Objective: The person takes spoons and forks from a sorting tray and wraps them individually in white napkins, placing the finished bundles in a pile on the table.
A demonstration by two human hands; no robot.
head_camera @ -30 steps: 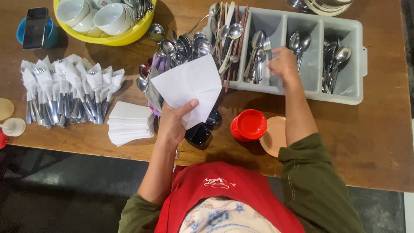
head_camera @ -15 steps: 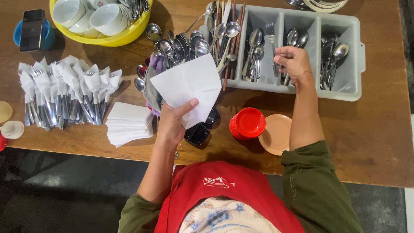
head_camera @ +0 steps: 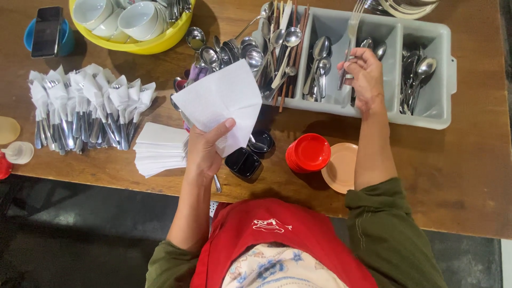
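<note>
My left hand holds a white paper napkin up over the table, thumb on its lower edge. My right hand is above the grey cutlery tray and grips a metal fork with its tines pointing away, together with another piece of cutlery whose kind I cannot tell. The tray's compartments hold spoons, forks and chopsticks. A heap of loose spoons lies left of the tray.
A stack of white napkins and a row of napkin-wrapped cutlery lie at the left. A yellow bowl with white cups, a phone on a blue cup, small black dishes, red saucers and an orange saucer stand around.
My right hand has lifted the fork out of the tray and shifted right over the tray. My left hand with the napkin has moved a little to the left.
</note>
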